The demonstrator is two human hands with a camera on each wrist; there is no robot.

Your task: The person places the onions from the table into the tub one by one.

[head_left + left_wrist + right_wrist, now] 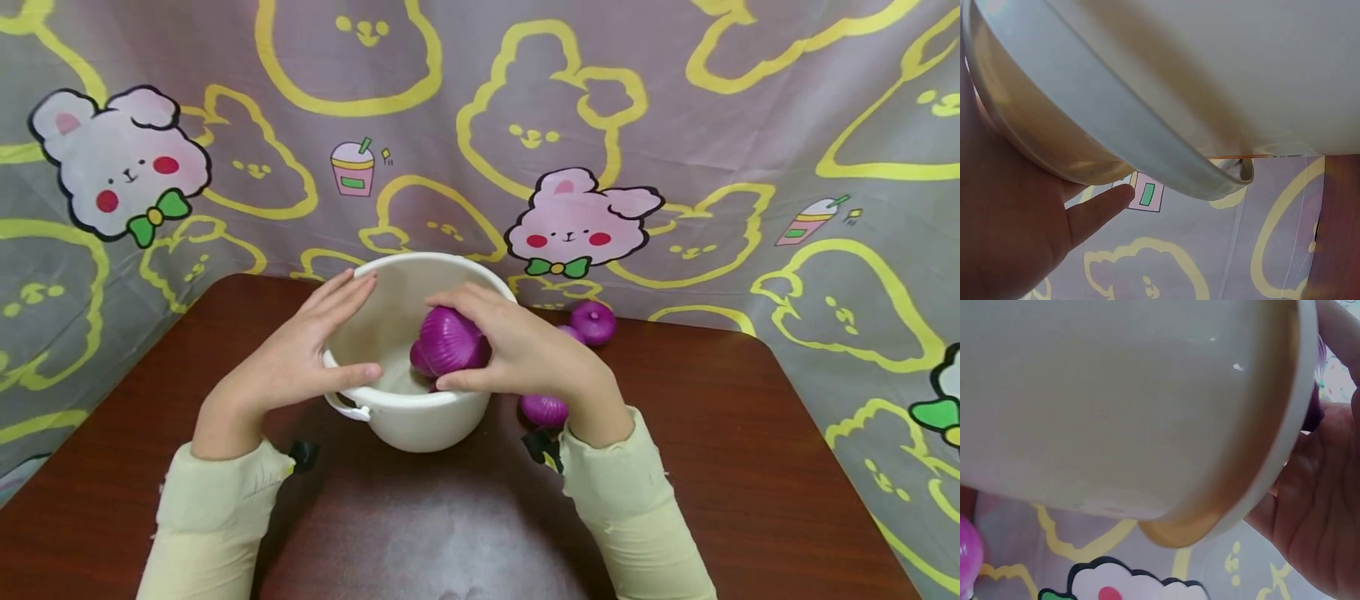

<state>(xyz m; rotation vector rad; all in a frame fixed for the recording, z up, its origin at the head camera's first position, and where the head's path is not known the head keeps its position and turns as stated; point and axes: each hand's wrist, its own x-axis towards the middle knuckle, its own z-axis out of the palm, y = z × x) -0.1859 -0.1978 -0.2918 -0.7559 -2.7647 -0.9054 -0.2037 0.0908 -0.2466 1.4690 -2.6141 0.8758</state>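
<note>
A brown table [720, 442] bears a white bucket [427, 425], mouth upward, allowing reach inside. The left hand [300, 342], fingers extended, lies at its rim, probably steadying it; the right hand [517, 346] grips a purple onion [452, 340] at the opening.

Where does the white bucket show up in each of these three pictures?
Head: the white bucket stands just left of centre, on the table.
Left wrist: it fills the top, rim slanting from upper left to lower right.
Right wrist: it fills the upper left, rim curving down its right side.
Shared landmark: the yellow-outlined curtain, low in both wrist views.
</note>
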